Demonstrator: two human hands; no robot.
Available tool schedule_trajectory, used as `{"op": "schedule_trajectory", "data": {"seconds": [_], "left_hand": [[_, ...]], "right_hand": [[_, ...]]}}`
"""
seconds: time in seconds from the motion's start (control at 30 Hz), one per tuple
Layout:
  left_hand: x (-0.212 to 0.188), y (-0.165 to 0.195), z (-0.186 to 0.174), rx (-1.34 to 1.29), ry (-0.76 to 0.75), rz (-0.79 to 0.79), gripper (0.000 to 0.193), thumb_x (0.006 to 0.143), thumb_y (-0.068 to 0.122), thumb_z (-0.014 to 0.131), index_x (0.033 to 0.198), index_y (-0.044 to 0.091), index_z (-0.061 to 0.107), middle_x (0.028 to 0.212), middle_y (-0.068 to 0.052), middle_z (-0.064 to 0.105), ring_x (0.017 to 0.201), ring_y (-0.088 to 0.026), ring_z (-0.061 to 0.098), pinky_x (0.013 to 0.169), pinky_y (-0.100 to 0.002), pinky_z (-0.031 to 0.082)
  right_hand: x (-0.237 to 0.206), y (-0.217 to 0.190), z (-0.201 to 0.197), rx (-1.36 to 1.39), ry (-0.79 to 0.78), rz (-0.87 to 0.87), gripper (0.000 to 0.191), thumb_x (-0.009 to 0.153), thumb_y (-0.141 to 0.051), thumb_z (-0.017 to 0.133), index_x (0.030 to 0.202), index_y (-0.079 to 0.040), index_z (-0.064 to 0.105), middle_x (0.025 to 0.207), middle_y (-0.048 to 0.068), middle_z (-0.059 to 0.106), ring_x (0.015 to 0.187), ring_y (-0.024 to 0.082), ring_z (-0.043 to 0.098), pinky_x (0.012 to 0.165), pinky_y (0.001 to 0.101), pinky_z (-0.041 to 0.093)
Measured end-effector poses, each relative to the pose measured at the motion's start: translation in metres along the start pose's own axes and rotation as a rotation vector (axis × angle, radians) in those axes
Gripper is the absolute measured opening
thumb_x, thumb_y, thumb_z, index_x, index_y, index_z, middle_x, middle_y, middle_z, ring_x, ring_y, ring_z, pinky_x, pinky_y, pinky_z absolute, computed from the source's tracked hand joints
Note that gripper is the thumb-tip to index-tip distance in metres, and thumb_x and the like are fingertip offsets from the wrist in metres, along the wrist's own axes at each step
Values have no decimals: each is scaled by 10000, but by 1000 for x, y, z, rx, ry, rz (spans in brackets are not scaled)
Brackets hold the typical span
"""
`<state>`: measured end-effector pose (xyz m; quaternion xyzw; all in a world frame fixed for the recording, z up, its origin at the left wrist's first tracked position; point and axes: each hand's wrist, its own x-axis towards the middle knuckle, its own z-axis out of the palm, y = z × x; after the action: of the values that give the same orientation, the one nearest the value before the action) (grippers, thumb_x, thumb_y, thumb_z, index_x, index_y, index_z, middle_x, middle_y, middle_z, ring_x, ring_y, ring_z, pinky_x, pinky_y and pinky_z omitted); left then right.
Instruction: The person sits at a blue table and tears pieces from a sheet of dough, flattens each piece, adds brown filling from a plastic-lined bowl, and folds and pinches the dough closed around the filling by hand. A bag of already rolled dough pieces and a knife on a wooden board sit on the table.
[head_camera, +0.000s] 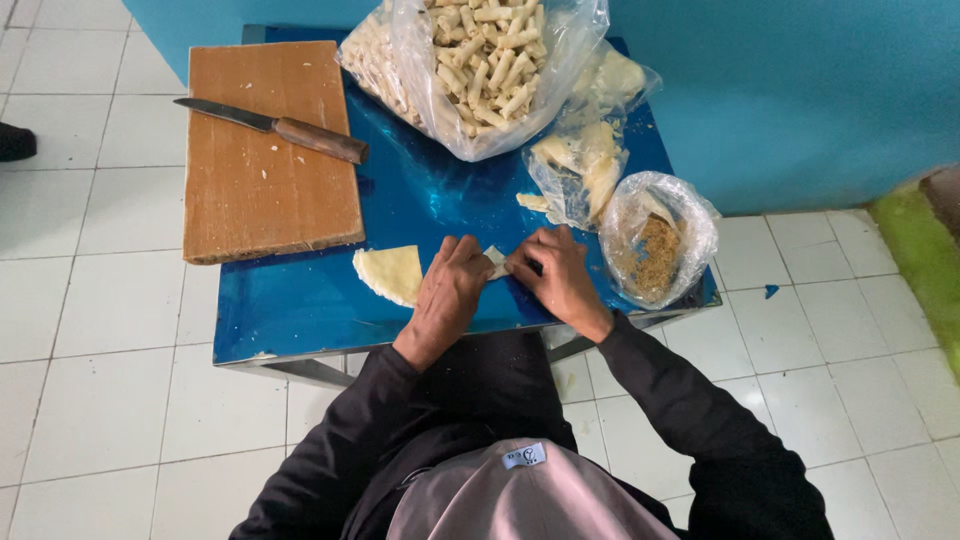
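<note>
Head view: left hand (447, 290) and right hand (558, 275), fingers curled, pinch small pale dough wrapper (496, 262) between them; wedge-shaped pale dough sheet (390, 272) just left of it on blue bench (300, 310).

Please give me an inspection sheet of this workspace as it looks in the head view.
Surface: small blue table, glossy.
Job's things: pale wrapper piece pinched between left hand and right hand; pale wrapper stack beside the left hand.
Clutter: wooden cutting board with knife; bag of rolled sticks; bag of wrappers; bag of brown crumbly filling.
Fingers: both hands' closed on the piece.
Cables: nothing seen.
Surroundings: white tiled floor, blue wall.
</note>
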<state>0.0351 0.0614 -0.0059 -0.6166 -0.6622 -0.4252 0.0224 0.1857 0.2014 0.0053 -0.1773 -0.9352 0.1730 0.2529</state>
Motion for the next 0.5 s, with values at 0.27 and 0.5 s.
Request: {"op": "schedule_trajectory", "data": {"seconds": [0.27, 0.5], "left_hand": [[5, -12, 8, -115, -27, -22, 82, 880, 14, 658, 961, 10, 656, 995, -135, 589, 936, -368, 573, 794, -459, 478], [-2, 5, -9, -278, 5, 49, 231, 773, 19, 692, 997, -15, 648, 1044, -171, 509, 1002, -376, 578, 793, -446, 479]], "right_hand": [[-4, -11, 4, -47, 1, -60, 79, 933, -119, 726, 999, -147, 761, 941, 10, 688, 923, 248, 603, 813, 429, 383], [-15, -10, -1, -39, -4, -214, 176, 962, -190, 726, 1129, -138, 734, 1058, 40, 672, 1017, 241, 601, 873, 415, 398]]}}
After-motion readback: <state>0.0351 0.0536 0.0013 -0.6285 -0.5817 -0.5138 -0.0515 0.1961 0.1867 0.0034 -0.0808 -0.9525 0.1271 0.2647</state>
